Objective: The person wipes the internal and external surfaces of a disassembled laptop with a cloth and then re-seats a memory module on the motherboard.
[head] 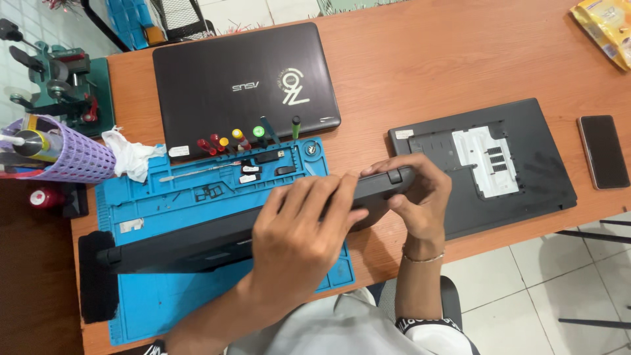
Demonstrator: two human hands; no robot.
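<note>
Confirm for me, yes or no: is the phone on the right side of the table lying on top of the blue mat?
No, the phone lies on bare wooden table near the right edge, far from the blue mat on the left.

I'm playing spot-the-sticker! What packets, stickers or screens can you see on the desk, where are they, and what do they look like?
Snack packet: far right corner of the desk, crinkly yellow bag.
Phone: right edge, dark blank screen, pinkish rim.
Closed laptop: far middle, dark lid with white logo marks.
Small white label: near left corner of that lid.
Black bottom cover: right of the hands, with a white patch inside.
Blue mat: holds small white stickers.
</note>
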